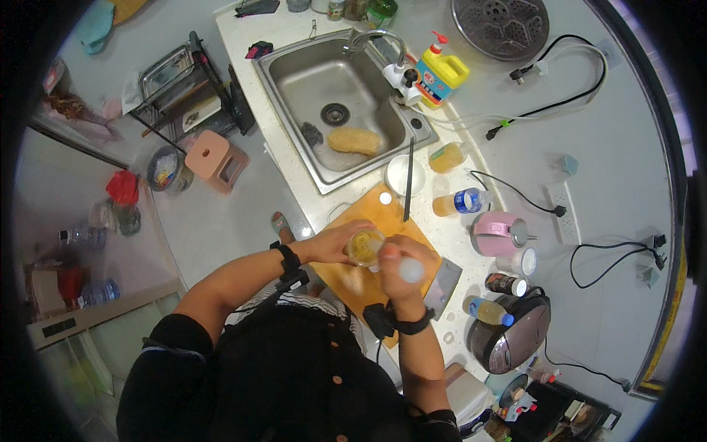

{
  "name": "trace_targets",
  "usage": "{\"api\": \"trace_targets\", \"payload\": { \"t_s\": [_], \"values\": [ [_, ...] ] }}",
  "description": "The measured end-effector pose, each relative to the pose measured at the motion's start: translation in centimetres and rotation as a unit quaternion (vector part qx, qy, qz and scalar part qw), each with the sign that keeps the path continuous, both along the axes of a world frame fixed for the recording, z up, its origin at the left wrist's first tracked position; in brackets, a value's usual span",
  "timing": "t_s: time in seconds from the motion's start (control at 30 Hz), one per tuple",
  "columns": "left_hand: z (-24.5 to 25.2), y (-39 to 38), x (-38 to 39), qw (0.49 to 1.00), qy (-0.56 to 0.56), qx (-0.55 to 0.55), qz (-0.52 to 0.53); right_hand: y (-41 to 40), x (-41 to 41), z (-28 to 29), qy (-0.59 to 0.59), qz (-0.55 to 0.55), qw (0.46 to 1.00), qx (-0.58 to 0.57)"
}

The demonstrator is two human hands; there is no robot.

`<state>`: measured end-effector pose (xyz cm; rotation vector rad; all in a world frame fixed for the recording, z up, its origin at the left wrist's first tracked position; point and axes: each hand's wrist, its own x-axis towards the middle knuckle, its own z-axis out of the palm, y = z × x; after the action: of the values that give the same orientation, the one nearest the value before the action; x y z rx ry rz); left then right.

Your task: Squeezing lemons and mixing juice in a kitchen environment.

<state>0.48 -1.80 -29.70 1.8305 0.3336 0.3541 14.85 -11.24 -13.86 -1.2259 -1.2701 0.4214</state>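
My left hand grips a clear cup with pale yellow liquid in it, over a wooden cutting board. Close to the cup's right side, my right hand is closed around a translucent object with a round whitish end; its exact kind cannot be told. A small white round lid lies on the board's upper part. Just past the board stands a white bowl with dark chopsticks across it. A cleaver's flat metal blade shows at the board's right edge.
The steel sink holds a loofah-like sponge and a dark scourer. Along the right of the counter stand a jar of yellowish liquid, a blue-labelled bottle, a pink kettle and a rice cooker with a bottle against it.
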Motion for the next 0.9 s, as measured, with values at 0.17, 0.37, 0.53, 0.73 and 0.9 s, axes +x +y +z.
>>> {"api": "trace_targets", "payload": {
  "t_s": [0.17, 0.37, 0.53, 0.73, 0.9],
  "values": [
    [0.2, -0.1, 0.7, 0.999, 0.046, -0.005, -0.024, 0.9, 1.3, -4.3, 0.033, -0.036, 0.994, -0.094],
    [1.0, -0.1, 0.2, 0.998, 0.052, -0.016, -0.019, 0.7, 0.1, -1.4, 0.056, -0.019, 0.998, -0.017],
    [0.3, -0.2, 0.4, 0.999, 0.038, 0.024, -0.019, 1.0, 1.2, -3.7, 0.071, -0.057, 0.991, -0.103],
    [0.5, -0.1, 0.8, 0.998, 0.057, 0.002, -0.031, 0.8, 1.3, -3.1, 0.196, -0.028, 0.976, -0.088],
    [0.2, 0.2, 0.4, 0.998, 0.042, 0.025, -0.028, 1.3, 1.9, -2.3, 0.153, -0.01, 0.984, -0.088]
  ]
}}
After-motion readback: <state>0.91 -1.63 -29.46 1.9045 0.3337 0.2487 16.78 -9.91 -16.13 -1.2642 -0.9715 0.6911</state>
